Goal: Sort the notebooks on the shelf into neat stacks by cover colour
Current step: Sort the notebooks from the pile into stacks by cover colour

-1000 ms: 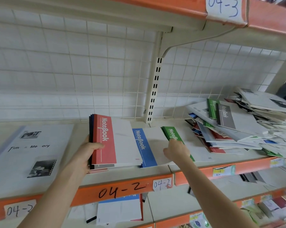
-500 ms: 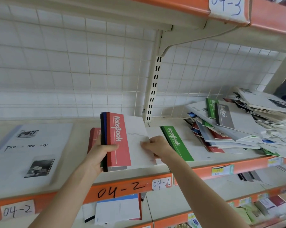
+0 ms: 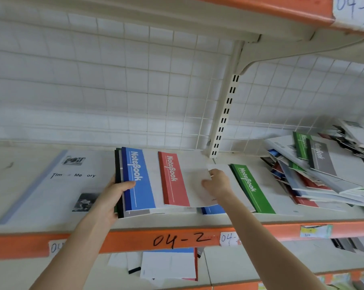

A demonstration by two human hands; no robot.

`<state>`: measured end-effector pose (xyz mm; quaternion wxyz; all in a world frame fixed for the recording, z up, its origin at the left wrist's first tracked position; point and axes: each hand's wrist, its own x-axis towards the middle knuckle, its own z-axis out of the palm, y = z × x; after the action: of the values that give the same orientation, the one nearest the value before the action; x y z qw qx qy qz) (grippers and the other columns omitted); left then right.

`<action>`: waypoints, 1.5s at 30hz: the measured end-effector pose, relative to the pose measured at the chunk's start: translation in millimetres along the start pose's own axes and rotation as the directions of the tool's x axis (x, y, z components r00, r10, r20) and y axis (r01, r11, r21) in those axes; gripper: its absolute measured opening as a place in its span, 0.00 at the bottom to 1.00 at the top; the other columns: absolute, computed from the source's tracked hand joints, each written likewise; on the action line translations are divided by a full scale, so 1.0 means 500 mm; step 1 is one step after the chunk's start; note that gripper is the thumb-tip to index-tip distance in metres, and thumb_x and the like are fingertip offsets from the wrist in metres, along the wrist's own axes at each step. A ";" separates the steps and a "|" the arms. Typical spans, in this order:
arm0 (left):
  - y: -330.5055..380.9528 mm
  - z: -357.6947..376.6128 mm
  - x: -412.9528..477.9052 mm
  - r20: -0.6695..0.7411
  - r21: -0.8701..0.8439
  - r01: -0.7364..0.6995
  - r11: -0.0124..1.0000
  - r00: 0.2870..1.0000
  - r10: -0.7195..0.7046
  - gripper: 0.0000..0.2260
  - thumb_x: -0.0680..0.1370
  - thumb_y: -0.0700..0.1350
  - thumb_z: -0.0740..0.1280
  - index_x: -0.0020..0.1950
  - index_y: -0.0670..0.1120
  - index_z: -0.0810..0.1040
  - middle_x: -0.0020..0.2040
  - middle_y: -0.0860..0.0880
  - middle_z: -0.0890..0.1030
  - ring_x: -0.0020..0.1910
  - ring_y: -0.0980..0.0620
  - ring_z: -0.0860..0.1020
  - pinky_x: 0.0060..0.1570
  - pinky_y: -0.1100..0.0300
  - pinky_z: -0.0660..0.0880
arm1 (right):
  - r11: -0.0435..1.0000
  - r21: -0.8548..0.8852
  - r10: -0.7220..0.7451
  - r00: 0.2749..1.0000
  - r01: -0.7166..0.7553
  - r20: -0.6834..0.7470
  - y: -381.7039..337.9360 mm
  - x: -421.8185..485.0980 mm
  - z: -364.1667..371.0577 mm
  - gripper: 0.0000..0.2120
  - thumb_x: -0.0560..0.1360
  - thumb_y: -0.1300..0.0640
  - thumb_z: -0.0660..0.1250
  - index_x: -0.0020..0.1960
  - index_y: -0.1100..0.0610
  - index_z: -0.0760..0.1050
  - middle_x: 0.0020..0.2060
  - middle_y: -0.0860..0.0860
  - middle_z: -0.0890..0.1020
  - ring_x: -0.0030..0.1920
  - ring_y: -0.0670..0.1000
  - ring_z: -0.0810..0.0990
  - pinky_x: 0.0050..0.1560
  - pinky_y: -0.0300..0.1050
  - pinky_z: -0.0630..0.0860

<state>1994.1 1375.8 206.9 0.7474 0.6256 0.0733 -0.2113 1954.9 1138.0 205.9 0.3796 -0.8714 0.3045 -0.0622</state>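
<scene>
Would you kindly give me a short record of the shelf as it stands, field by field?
left hand: grips a bundle of notebooks, blue cover on top
right hand: holds the red notebook by its white part
blue notebook: partly hidden under the red one
green notebook: flat on the shelf, right of the right hand
jumbled pile: far right, unsorted
large white booklet: far left, flat

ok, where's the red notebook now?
Head view, middle of the 04-2 shelf: the red notebook sits between the blue-topped stack in the left hand and the green notebook, with the right hand gripping its cover.
</scene>
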 end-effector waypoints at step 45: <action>-0.001 0.069 0.012 0.168 -0.002 0.050 0.999 0.985 -0.049 0.14 0.77 0.35 0.61 0.58 0.50 0.71 0.42 0.49 0.76 0.39 0.51 0.74 0.33 0.58 0.69 | 0.967 0.179 0.234 0.918 -0.183 -0.320 0.140 -0.014 -0.104 0.11 0.72 0.71 0.59 0.32 0.63 0.68 0.28 0.54 0.67 0.30 0.51 0.65 0.32 0.40 0.59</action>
<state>1993.9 1340.9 211.4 0.7474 0.6012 0.0264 -0.2815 1897.7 1072.5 194.3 0.3886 -0.7801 0.4511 -0.1924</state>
